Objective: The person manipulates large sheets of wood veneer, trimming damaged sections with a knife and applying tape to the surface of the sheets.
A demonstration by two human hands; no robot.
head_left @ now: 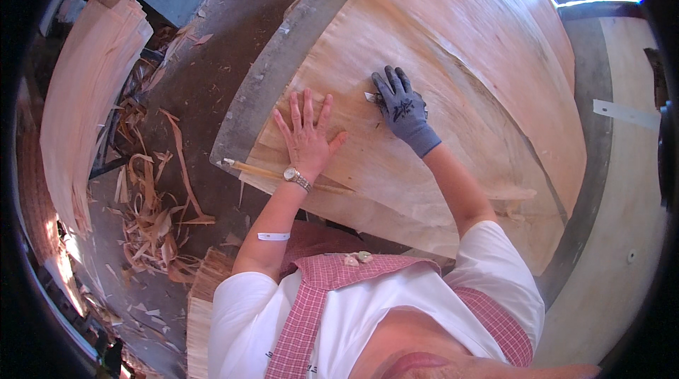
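Observation:
My bare left hand [310, 140] lies flat on a thin sheet of wood veneer [339, 99], fingers spread and holding nothing. A watch [296, 178] is on that wrist, and a short white strip [274, 236] clings to the forearm. Under the wrist runs a narrow yellowish strip [258, 169] with a pale end. To the right, my right hand [404, 108], in a grey-blue glove with dark fingertips, bends over the same veneer. A small white piece [370, 97] sticks out at its left side; the fingers hide the rest of it.
More veneer sheets [488, 32] overlap at the far right, with a raised, wavy edge. A grey table border [265, 71] shows at the left. Veneer scraps [152, 216] litter the floor, and a veneer stack [88, 110] stands far left. Another white strip [626, 114] hangs at the right.

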